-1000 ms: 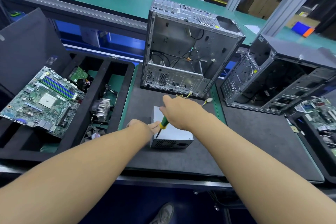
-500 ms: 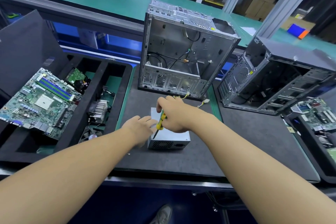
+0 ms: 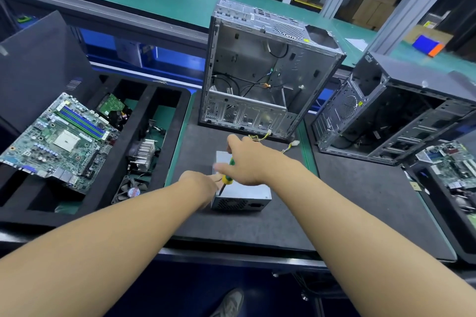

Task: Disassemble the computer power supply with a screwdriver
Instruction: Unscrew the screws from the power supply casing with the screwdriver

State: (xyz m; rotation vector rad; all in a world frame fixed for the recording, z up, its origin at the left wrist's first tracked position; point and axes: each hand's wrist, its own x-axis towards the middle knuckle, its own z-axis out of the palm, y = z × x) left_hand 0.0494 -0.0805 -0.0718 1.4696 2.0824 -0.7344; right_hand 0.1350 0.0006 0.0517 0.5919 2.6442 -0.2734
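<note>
Power supply (image 3: 240, 194): flat on mat (image 3: 334, 201), near its front edge.
Right hand (image 3: 248, 162): fingers wrapped round screwdriver (image 3: 227, 178), tip at near-left corner, likely a screw.
Left hand (image 3: 199, 184): fingers outstretched, bracing the left side.

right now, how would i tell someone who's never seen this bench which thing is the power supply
Find the tall silver computer case standing open in the middle. On the black mat just in front of it lies the power supply, under the screwdriver. It is the only small closed grey metal box there, vented on its near face.
</note>
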